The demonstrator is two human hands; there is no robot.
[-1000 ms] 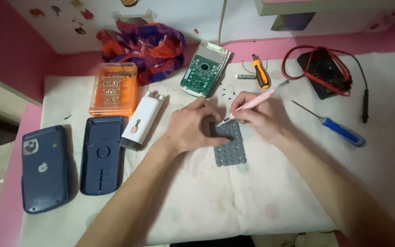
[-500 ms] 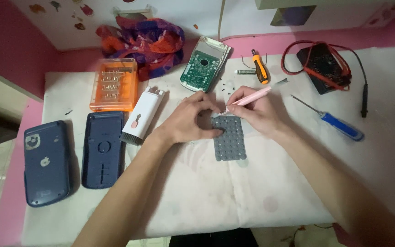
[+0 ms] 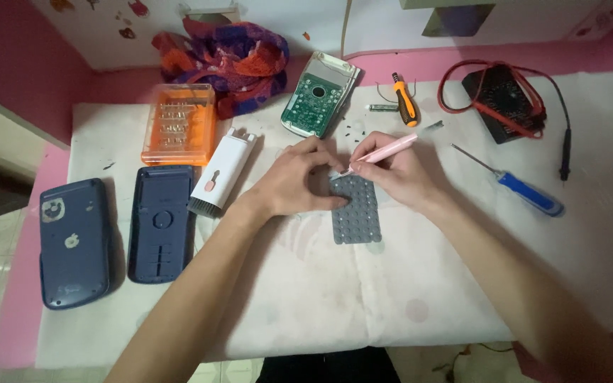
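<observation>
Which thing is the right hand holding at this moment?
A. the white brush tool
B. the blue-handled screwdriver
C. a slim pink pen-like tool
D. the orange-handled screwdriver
C: the right hand grips a slim pink tool with its tip at the top edge of the grey keypad mat, while the blue-handled screwdriver lies apart on the cloth to the right.

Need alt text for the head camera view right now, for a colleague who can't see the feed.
Seen from above, the left hand steadies a grey rubber keypad mat on a white cloth-covered table while the right hand works its top edge with a slim pink pen-shaped tool. Two dark blue plastic shells, a green circuit board and a blue-handled screwdriver lie around.
</observation>
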